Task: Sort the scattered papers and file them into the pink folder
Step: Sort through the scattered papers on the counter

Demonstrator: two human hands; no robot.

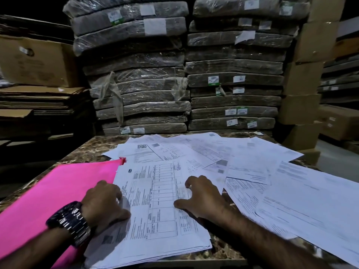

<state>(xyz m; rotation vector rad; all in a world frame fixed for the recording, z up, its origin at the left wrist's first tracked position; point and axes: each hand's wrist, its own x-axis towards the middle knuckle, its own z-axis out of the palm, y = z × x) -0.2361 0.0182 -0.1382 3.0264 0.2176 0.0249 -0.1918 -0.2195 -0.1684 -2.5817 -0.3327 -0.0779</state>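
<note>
In the lower centre of the frame a stack of printed forms [155, 220] lies on the marble tabletop [91, 148], its left edge overlapping the pink folder [58, 191] that spreads flat across the lower left. The left hand [104, 200], with a metal wristwatch [70, 222], rests on the stack's left edge with fingers curled under, and a grip cannot be told. The right hand [202, 197] is spread, with thumb and bent fingertips pressing on the top sheet, while loose sheets [291, 191] fan across the right.
</note>
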